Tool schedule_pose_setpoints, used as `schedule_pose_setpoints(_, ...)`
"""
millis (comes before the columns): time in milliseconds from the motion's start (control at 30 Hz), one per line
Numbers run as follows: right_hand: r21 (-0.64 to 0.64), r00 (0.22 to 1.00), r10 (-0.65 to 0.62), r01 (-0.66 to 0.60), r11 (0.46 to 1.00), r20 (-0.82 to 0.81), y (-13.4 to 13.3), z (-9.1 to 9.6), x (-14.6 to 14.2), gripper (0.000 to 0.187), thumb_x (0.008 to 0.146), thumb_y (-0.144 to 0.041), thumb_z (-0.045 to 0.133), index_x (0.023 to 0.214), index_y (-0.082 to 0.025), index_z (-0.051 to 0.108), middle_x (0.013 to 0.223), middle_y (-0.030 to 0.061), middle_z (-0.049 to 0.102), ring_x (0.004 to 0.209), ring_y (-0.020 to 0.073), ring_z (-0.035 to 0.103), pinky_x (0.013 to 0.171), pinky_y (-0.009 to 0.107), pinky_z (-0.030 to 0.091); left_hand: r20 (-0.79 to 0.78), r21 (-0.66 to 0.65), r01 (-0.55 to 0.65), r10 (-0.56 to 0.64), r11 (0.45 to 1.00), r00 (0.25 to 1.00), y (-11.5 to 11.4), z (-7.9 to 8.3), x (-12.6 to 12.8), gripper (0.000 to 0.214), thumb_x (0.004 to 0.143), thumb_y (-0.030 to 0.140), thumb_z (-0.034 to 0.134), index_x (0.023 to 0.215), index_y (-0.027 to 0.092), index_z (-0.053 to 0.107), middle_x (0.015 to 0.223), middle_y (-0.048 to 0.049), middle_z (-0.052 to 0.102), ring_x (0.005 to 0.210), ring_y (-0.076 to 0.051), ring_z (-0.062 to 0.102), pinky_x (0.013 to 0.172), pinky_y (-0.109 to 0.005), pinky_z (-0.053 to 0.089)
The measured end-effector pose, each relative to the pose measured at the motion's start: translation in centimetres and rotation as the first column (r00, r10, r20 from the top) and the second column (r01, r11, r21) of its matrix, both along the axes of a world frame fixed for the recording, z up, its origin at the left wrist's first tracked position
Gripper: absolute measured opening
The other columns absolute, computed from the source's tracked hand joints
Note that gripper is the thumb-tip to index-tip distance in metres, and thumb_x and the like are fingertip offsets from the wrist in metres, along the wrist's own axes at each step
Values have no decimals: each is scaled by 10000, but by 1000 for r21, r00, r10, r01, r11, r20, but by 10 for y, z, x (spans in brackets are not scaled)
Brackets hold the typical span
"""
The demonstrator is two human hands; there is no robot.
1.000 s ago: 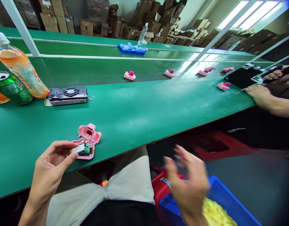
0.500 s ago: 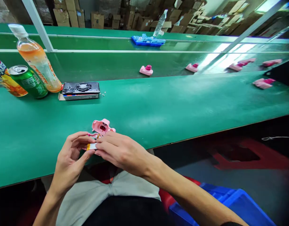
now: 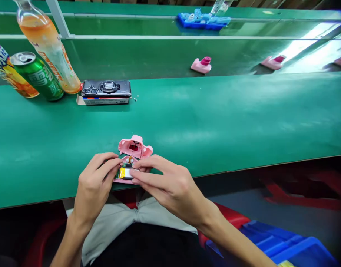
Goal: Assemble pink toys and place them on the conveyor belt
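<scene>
The pink plastic housing is smooth and glossy, the green rubber belt satin, the green drink can shiny metal.

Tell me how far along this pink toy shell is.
It looks partway through. Done: the battery sits in the lower pink shell. In hand: the left hand and right hand both work at that shell. Left: the upper pink shell lies open beside it, not yet closed on.

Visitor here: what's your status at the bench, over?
Left hand and right hand at opened pink plastic casing; small battery between them. Green can standing farther away.
</scene>
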State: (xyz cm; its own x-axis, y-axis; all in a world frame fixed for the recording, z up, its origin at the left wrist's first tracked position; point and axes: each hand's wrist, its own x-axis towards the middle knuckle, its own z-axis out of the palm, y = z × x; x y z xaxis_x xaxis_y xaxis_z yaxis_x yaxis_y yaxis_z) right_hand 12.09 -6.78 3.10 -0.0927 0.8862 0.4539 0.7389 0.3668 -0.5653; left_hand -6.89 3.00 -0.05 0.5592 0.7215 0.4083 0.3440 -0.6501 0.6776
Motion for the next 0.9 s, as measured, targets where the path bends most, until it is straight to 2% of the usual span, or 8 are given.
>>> schedule_pose_setpoints(167,10,992,-41,40,999,119,-8,-13,-6,181,1016,-125,551,1077,-155,718,1034,96,722,926,178,664,792,327,622,-3,-7,-26,26,1000,1000,-3,-4,-4,156,974,155,605,1004,203,750,1053,-41,738,972,-169,697,929,-270,542)
schedule_pose_setpoints(333,13,979,-31,29,999,201,-6,-17,-15,197,1018,-90,515,1070,-102,705,1058,126,708,974,196,654,886,347,614,-23,46,1,0,999,1000,-5,-5,-3,175,975,125,586,1038,192,735,1070,-53,737,983,-175,699,947,-274,547)
schedule_pose_setpoints(500,23,953,-49,44,999,300,-1,-13,-21,255,1020,-57,458,1038,-75,711,1022,143,707,970,213,667,902,366,617,-49,126,14,-8,992,999,-5,-7,-2,179,984,101,566,1071,186,697,1094,-68,726,1008,-179,693,955,-299,562)
schedule_pose_setpoints(600,19,911,-29,23,1000,411,-2,-7,-22,278,1020,-50,447,1030,-55,724,999,146,724,960,224,676,914,361,611,-118,94,143,-132,985,984,-1,-5,-12,207,1001,153,568,1191,189,644,1272,-98,684,1179,-209,648,1034,-350,543)
schedule_pose_setpoints(700,37,861,-50,37,999,507,-6,-7,-21,297,1033,-90,445,1108,-60,730,1233,164,705,1078,248,647,955,374,590,-231,28,321,-306,947,923,5,-4,-24,378,1001,297,610,1362,214,539,1455,-113,581,1343,-249,550,1092,-416,517)
schedule_pose_setpoints(767,70,851,-53,19,997,523,-9,-12,-20,302,1037,-108,459,1183,-93,723,1367,118,661,1129,245,618,958,373,578,-263,36,372,-351,927,899,8,-4,-29,407,1007,290,601,1398,224,510,1487,-108,553,1368,-244,526,1102,-416,511)
schedule_pose_setpoints(900,108,887,-73,26,994,456,-12,-26,-18,293,1045,-131,506,1248,-181,712,1340,0,698,1188,213,571,916,341,547,-240,71,386,-360,920,901,9,-4,-31,360,1001,196,601,1357,200,546,1459,-110,569,1354,-224,536,1118,-373,494)
